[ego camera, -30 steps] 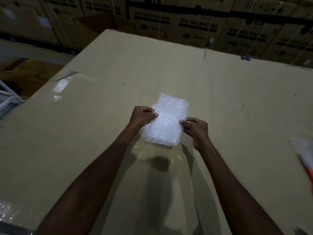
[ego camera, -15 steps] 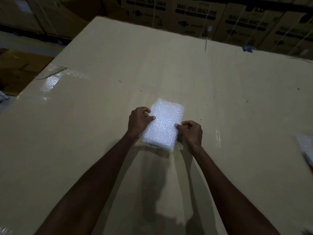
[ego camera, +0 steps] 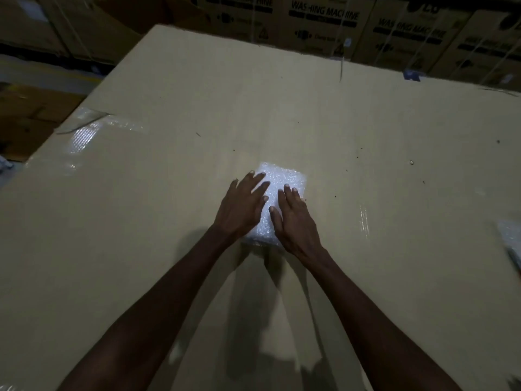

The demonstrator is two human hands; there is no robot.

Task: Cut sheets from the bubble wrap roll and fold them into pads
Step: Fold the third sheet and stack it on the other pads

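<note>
Pressing pad point(ego camera: 284, 176) flat on bench point(ego camera: 141, 221), left hand point(ego camera: 242, 206) and right hand point(ego camera: 294, 221) spread; edge pinches of 0.5 s ago released.

Bubble-wrap pad point(ego camera: 284, 179) on cardboard surface point(ego camera: 169, 193)

Two hands, the left hand point(ego camera: 244, 206) and the right hand point(ego camera: 294, 218), lie flat on one folded bubble wrap pad point(ego camera: 284, 179), the only pad in the middle of the single cardboard-covered tabletop point(ego camera: 366, 136). One more piece of bubble wrap point(ego camera: 511, 238) shows at the tabletop's right edge, cut off by the frame. At least three cartons point(ego camera: 324, 21) marked "WASHING MACHINE" stand in a row behind; others are too dark to count.
</note>
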